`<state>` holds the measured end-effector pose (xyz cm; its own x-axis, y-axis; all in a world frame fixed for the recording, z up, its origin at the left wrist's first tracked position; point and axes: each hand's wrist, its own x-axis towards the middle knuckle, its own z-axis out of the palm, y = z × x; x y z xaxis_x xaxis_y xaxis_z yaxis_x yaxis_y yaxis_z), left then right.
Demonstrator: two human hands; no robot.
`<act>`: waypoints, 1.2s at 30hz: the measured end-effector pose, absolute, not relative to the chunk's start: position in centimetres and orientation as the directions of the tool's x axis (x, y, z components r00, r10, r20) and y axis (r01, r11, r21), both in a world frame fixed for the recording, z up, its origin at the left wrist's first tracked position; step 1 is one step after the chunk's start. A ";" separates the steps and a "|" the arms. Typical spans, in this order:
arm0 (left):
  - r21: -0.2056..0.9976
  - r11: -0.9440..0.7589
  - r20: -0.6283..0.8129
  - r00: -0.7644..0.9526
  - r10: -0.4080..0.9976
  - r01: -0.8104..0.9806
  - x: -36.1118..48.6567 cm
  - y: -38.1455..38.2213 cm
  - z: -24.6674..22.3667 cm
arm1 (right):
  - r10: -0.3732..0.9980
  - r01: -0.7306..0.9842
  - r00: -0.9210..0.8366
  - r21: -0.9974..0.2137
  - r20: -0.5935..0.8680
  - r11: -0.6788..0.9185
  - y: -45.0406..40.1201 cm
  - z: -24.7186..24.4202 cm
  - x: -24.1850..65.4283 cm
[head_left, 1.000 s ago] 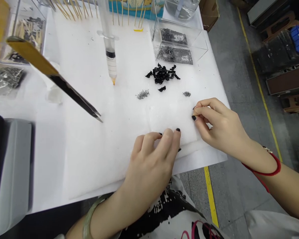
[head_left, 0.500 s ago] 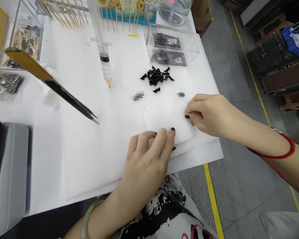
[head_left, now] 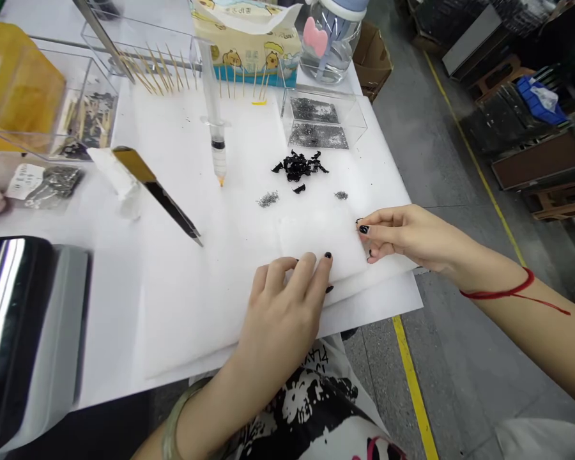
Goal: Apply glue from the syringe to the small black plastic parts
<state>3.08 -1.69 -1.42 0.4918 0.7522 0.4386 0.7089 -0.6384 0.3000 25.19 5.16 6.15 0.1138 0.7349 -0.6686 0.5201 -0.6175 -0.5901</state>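
Observation:
My left hand (head_left: 287, 300) rests on the white foam sheet (head_left: 182, 306) near its front edge, fingers bent and slightly apart, with nothing seen in it. At the right edge of a smaller foam piece (head_left: 316, 233), my right hand (head_left: 388, 233) pinches with thumb and forefinger; what they hold is too small to name. Beyond the hands lie a heap of black pieces (head_left: 298, 167) and two little piles of silvery bits, one on the left (head_left: 268, 199) and one on the right (head_left: 341, 195).
Tweezers (head_left: 160, 195) and a syringe (head_left: 218, 150) stand at the left. Behind are a clear box (head_left: 354, 121), toothpicks (head_left: 160, 73), a tissue pack (head_left: 249, 54) and a water bottle (head_left: 330, 45). A grey and black device (head_left: 67, 306) sits at the far left.
The view has shifted, showing more of the table's back and left. My right hand has turned and its fingers have spread somewhat, thumb and forefinger still together. My left hand stays on the foam.

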 end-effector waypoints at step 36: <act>0.347 -0.647 0.358 0.541 0.761 0.679 2.8 -2.0 -0.9 | 0.660 0.326 0.094 -0.603 -0.745 -0.728 6.2 4.5 25.8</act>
<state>2.76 -2.00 -0.91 0.5412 0.7607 0.3583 0.6792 -0.6467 0.3470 25.80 6.19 4.48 0.0942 0.6601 -0.7452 0.3261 -0.7277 -0.6034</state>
